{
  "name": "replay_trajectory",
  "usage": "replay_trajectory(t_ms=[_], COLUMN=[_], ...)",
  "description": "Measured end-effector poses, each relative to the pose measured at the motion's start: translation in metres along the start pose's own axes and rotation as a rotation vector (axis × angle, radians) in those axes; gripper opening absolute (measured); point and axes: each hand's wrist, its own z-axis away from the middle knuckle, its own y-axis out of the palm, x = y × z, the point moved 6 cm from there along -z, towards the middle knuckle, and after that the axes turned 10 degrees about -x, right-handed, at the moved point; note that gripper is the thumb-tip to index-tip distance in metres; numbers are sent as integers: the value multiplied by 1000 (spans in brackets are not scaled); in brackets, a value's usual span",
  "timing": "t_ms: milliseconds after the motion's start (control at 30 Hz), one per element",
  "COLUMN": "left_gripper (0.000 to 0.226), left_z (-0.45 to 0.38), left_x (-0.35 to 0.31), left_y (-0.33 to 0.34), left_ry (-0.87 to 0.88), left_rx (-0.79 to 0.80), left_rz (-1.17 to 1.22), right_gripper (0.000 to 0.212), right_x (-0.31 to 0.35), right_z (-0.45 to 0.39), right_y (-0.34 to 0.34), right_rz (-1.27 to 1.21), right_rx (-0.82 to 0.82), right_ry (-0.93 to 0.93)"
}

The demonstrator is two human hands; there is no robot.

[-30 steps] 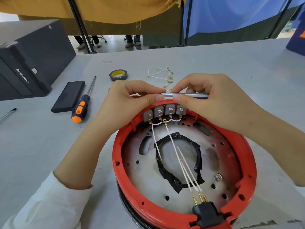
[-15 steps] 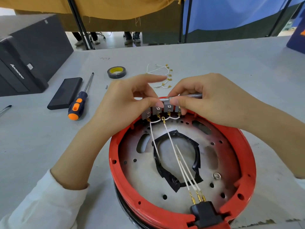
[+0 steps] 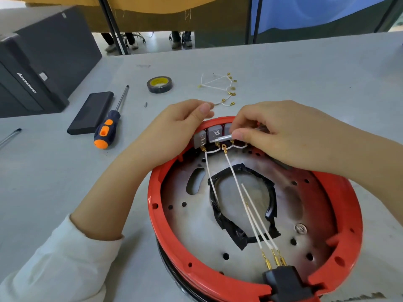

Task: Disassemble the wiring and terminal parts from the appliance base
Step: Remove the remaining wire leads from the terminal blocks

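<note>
the appliance base (image 3: 257, 288) is a round red plastic ring around a dull metal plate with holes, sitting on a grey table (image 3: 305, 73) close to the person. a ragged loop of black tape (image 3: 226, 221) lies on the middle of the plate. at the far rim stands a row of grey terminal blocks (image 3: 214, 132), with short white jumper wires and brass lugs just under them. long white wires (image 3: 250, 214) run across the plate to brass pins at a black plug (image 3: 285, 284) set in the near rim.

the right hand (image 3: 283, 136) pinches a thin silver tool (image 3: 224, 138) between thumb and fingers, its tip touching the second block. the left hand (image 3: 172, 131) rests on the far left rim beside the first block, fingers curled; i cannot tell whether it grips anything.

beyond the base lies a loose bundle of white wires with brass lugs (image 3: 224, 90), and near it a roll of black tape with a yellow core (image 3: 160, 84). to the left lie an orange and blue screwdriver (image 3: 109, 127), a flat black case (image 3: 91, 112) and a large black box (image 3: 39, 62). past the table edge hang yellow and blue cloths on dark poles, with feet visible on the floor.
</note>
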Motion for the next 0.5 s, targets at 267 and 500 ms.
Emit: replay_trajectory(t_ms=[267, 500], left_gripper=[28, 28], left_z=[2, 1], left_x=[2, 3], left_y=[5, 4], left_ry=[-19, -13], left_rx=[75, 66], left_rz=[-85, -90], right_gripper=[15, 14], right_x=[6, 12], right_z=[1, -1], right_y=[12, 15], right_rz=[8, 48], right_rx=[-59, -111], right_ry=[-62, -104])
